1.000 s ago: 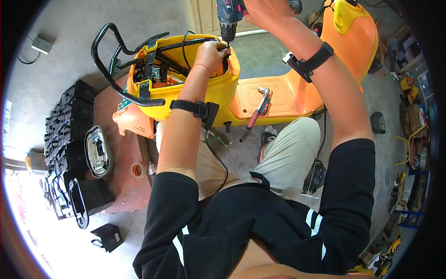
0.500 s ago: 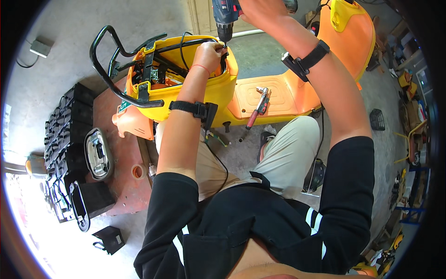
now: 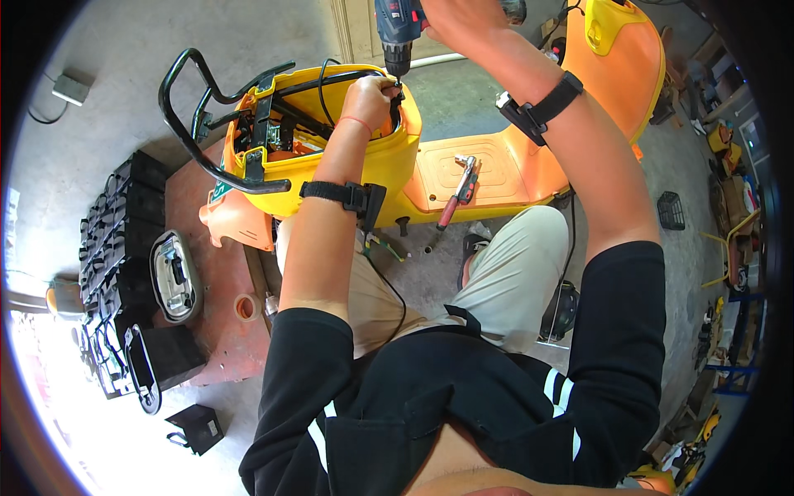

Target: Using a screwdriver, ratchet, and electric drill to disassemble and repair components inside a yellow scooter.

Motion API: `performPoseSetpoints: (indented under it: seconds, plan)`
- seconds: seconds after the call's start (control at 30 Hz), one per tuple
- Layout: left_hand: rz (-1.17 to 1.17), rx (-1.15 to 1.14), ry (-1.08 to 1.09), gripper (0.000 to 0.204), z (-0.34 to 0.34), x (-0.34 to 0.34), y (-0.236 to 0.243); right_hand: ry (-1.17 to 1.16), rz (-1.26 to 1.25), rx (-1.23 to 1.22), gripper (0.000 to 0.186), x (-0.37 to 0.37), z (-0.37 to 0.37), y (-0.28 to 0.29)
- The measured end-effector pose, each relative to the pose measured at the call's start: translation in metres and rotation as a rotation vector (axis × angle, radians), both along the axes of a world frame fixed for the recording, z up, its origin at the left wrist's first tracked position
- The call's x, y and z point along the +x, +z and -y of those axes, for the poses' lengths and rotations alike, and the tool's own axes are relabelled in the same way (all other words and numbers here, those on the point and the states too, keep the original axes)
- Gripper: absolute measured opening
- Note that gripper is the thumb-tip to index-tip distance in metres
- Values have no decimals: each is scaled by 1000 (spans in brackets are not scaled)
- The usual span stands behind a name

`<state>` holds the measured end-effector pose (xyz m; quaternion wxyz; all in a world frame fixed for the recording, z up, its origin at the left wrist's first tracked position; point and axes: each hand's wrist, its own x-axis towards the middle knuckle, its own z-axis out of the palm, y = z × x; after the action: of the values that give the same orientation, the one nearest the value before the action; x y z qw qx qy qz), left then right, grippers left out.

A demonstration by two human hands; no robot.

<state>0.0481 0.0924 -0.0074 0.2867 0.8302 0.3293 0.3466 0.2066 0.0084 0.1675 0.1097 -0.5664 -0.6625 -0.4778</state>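
Note:
Up at the picture's top edge, my right hand (image 3: 467, 21) is closed round the grip of a dark blue cordless drill (image 3: 398, 29), partly cut off by the edge. The drill points down, its bit at the far right rim of the open yellow scooter body (image 3: 389, 169). My left hand (image 3: 368, 101) is beside the bit, thumb and fingers pinched by a small dark part on that rim; what they hold is too small to make out. Inside the body are black frame bars, a cable and wiring. A black tubular grab rail (image 3: 188, 136) is fixed at its left.
A ratchet wrench (image 3: 466, 178) with a red handle lies on the orange footboard (image 3: 506, 161). On the left, black cases (image 3: 124, 240), a grey seat-shaped part (image 3: 174, 277) and a tape roll (image 3: 246, 307) sit around a red board (image 3: 219, 347). A black basket (image 3: 671, 211) stands at right.
The drill and my right hand have shifted slightly left. My left hand stays at the rim, its fingers still pinched near the bit.

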Motion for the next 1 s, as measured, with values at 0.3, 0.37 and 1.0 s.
performPoseSetpoints:
  seconds: [0.3, 0.37, 1.0]
  plan:
    - [34, -12, 1, 19, -3, 2, -4, -30, 18, -10, 33, 3, 0, -1]
    - [0, 23, 6, 19, -3, 2, -4, -33, 21, -7, 33, 3, 0, -1]
    - [-12, 27, 24, 19, -1, 1, -2, -51, 4, 6, 30, 2, -1, -3]
